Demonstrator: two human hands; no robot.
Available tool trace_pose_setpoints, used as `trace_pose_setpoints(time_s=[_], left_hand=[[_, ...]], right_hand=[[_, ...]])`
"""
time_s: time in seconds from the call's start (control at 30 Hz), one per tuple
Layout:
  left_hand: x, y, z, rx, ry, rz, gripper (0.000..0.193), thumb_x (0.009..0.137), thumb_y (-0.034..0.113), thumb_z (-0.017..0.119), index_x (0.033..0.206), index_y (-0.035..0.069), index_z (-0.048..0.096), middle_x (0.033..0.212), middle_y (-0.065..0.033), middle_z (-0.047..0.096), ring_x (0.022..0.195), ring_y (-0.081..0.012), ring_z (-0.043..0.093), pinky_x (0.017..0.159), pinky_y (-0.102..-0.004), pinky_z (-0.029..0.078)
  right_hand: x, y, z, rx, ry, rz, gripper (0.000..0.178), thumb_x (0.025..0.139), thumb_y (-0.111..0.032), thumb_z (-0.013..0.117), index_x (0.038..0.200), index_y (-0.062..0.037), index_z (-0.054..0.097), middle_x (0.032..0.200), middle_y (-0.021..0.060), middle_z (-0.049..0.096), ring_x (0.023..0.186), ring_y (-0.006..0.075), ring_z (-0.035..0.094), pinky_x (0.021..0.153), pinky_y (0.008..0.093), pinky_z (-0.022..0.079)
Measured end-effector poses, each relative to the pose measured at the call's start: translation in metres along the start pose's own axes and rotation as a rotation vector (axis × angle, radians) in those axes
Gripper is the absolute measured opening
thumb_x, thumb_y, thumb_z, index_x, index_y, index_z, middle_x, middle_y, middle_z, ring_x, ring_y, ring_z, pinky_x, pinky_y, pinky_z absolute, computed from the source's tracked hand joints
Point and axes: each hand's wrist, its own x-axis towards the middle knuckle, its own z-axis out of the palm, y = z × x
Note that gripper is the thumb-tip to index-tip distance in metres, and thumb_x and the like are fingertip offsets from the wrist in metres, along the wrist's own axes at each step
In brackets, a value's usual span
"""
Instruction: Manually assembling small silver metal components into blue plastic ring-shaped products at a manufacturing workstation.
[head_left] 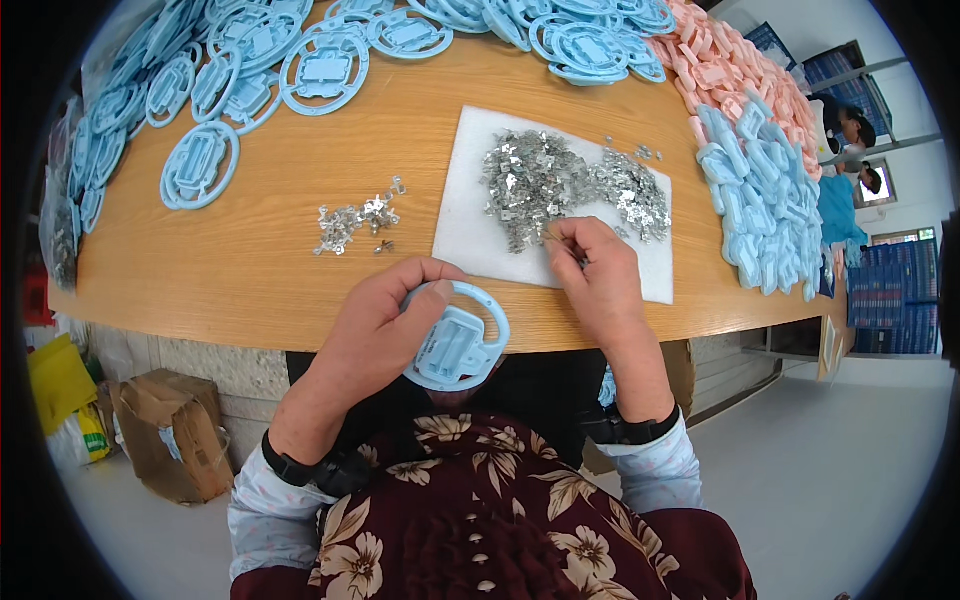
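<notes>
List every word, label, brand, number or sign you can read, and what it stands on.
Nothing can be read clearly enough to quote.
Blue ring-shaped part in the left hand: small dark marks, too small to read.
Stacked blue items at far right: possible lettering, too small and blurred.

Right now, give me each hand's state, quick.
Left hand: closed, holding a light-blue oval plastic frame.
Right hand: fingers bent at the pile of small silver metal pieces; whether pinched on one cannot be told.
</notes>
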Motion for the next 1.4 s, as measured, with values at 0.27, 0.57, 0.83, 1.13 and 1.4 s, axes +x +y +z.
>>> trace_pose_setpoints(time_s=[0.27, 0.57, 0.83, 1.13, 1.4], left_hand=[[0.002, -0.003, -0.001, 0.031, -0.025, 0.005, 0.023, 0.104, 0.016, 0.053, 0.116, 0.001, 0.064, 0.087, 0.0037, 0.064, 0.077, -0.0014, 0.056, 0.068, -0.0203, 0.047], [0.009, 0.012, 0.013, 0.294, 0.017, 0.133, 0.023, 0.104, 0.019, 0.054, 0.112, 0.001, 0.065, 0.090, -0.0001, 0.065, 0.080, -0.0067, 0.057, 0.072, -0.0243, 0.048], [0.023, 0.014, 0.026, 0.507, 0.006, 0.237, 0.022, 0.101, 0.020, 0.057, 0.109, 0.002, 0.065, 0.083, -0.0124, 0.068, 0.071, -0.0175, 0.064, 0.065, -0.0325, 0.050], [0.031, 0.021, 0.038, 0.756, 0.011, 0.350, 0.020, 0.097, 0.023, 0.062, 0.107, 0.006, 0.064, 0.078, -0.0155, 0.068, 0.072, -0.0333, 0.069, 0.064, -0.0393, 0.051], [0.037, 0.002, 0.029, 0.311, 0.015, 0.255, 0.019, 0.102, 0.022, 0.061, 0.105, 0.003, 0.063, 0.082, -0.0022, 0.067, 0.072, -0.0071, 0.059, 0.064, -0.0256, 0.048]], right_hand=[[-0.001, 0.003, 0.004, -0.118, 0.003, -0.118, 0.013, 0.089, -0.006, 0.069, 0.102, -0.0030, 0.067, 0.091, 0.0121, 0.066, 0.077, 0.0254, 0.065, 0.071, 0.0330, 0.053], [-0.001, 0.008, -0.003, -0.033, -0.036, 0.044, 0.014, 0.087, -0.012, 0.069, 0.099, -0.0049, 0.068, 0.091, 0.0146, 0.068, 0.082, 0.0320, 0.068, 0.071, 0.0393, 0.053], [0.000, 0.007, -0.002, -0.153, -0.025, -0.071, 0.014, 0.084, -0.015, 0.071, 0.096, -0.0065, 0.067, 0.088, 0.0139, 0.068, 0.077, 0.0331, 0.067, 0.069, 0.0413, 0.053], [-0.006, -0.033, -0.026, -0.223, -0.146, -0.273, 0.012, 0.081, -0.012, 0.071, 0.091, -0.0067, 0.066, 0.083, 0.0108, 0.066, 0.073, 0.0302, 0.068, 0.063, 0.0388, 0.053], [-0.014, -0.027, -0.016, 0.293, -0.111, -0.010, 0.017, 0.085, -0.007, 0.075, 0.098, -0.0008, 0.067, 0.075, 0.0006, 0.057, 0.064, 0.0080, 0.050, 0.059, 0.0241, 0.044]])
